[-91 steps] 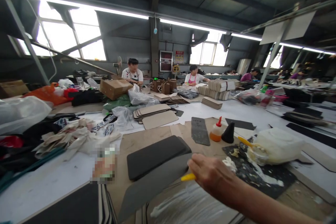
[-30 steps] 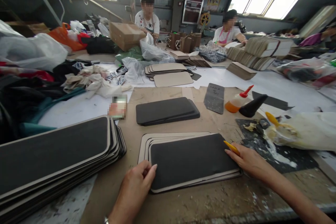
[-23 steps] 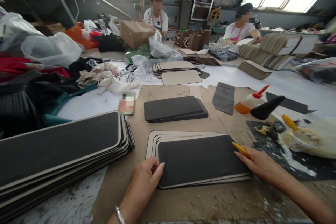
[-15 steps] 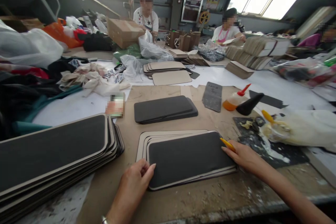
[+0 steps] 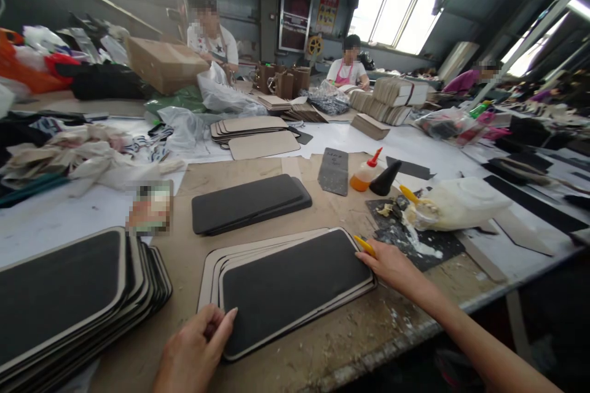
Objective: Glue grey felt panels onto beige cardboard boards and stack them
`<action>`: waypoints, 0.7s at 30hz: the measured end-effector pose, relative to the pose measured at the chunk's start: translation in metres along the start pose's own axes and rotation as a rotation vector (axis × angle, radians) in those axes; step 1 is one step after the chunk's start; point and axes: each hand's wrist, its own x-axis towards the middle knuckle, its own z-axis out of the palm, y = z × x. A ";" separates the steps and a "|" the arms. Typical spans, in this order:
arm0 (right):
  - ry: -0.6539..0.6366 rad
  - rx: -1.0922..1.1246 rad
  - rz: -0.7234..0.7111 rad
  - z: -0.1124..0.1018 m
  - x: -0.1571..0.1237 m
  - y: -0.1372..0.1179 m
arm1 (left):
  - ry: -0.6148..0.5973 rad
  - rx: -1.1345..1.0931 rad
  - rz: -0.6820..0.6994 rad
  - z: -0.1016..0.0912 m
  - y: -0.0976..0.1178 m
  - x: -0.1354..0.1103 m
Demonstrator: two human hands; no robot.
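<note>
A black rounded panel with a beige border (image 5: 295, 285) tops a small stack of beige-edged panels. My left hand (image 5: 196, 344) is at its near left corner, thumb on the edge and fingers curled, gripping that corner. My right hand (image 5: 389, 267) is closed around a slim yellow plastic tool (image 5: 365, 245), at the panel's right end; most of the tool is hidden in the fingers. Just behind lie loose plain black panels (image 5: 244, 202). To the left is a taller stack of black panels with beige edges (image 5: 59, 295).
Right of the stack, a whitish plastic bottle (image 5: 465, 202) lies on its side on a glue-smeared black board (image 5: 428, 252). Behind stand a squeeze bottle with orange liquid (image 5: 364, 175) and a black cone (image 5: 386, 178). Beige panels (image 5: 262, 144) lie farther back. Co-workers sit beyond the table.
The camera view has turned to the right, so things sit farther left in the picture. Both hands keep their places at the panel, the right still holding the yellow tool.
</note>
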 end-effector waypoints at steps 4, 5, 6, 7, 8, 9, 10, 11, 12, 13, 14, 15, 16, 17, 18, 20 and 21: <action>-0.018 -0.011 0.012 -0.001 -0.007 -0.002 | 0.056 -0.023 0.013 0.000 -0.002 -0.002; -0.017 -0.018 0.007 -0.001 -0.007 -0.002 | 0.074 -0.036 0.020 -0.001 -0.002 -0.002; -0.013 -0.025 -0.002 0.000 -0.008 -0.003 | 0.084 -0.051 0.028 -0.002 -0.002 -0.003; -0.005 -0.029 -0.013 0.001 -0.008 -0.003 | 0.090 -0.069 0.035 -0.004 -0.002 -0.004; 0.002 -0.029 -0.028 0.003 -0.008 -0.003 | 0.091 -0.091 0.037 -0.006 -0.003 -0.005; 0.007 -0.021 -0.043 0.005 -0.007 -0.002 | 0.085 -0.115 0.036 -0.009 -0.004 -0.006; 0.009 -0.004 -0.061 0.008 -0.006 -0.002 | 0.077 -0.139 0.028 -0.012 -0.006 -0.006; 0.006 0.017 -0.075 0.011 -0.005 -0.001 | 0.069 -0.164 0.019 -0.015 -0.008 -0.007; 0.000 0.039 -0.087 0.014 -0.003 0.000 | 0.064 -0.189 0.009 -0.018 -0.010 -0.008; -0.003 0.059 -0.093 0.018 -0.002 0.001 | 0.062 -0.212 0.000 -0.021 -0.013 -0.009; -0.002 0.075 -0.098 0.021 0.000 0.002 | 0.064 -0.234 -0.008 -0.023 -0.016 -0.009; 0.002 0.088 -0.100 0.024 0.002 0.003 | 0.071 -0.253 -0.013 -0.026 -0.018 -0.009; 0.011 0.096 -0.101 0.027 0.003 0.003 | 0.078 -0.268 -0.017 -0.028 -0.020 -0.009; 0.020 0.101 -0.101 0.030 0.005 0.003 | 0.081 -0.282 -0.017 -0.029 -0.023 -0.009; 0.028 0.106 -0.099 0.032 0.006 0.003 | 0.082 -0.291 -0.018 -0.030 -0.025 -0.009; 0.035 0.105 -0.091 0.033 0.006 0.002 | 0.072 -0.300 -0.011 -0.029 -0.029 -0.009; 0.035 0.103 -0.089 0.033 0.006 0.001 | 0.073 -0.297 -0.005 -0.028 -0.032 -0.010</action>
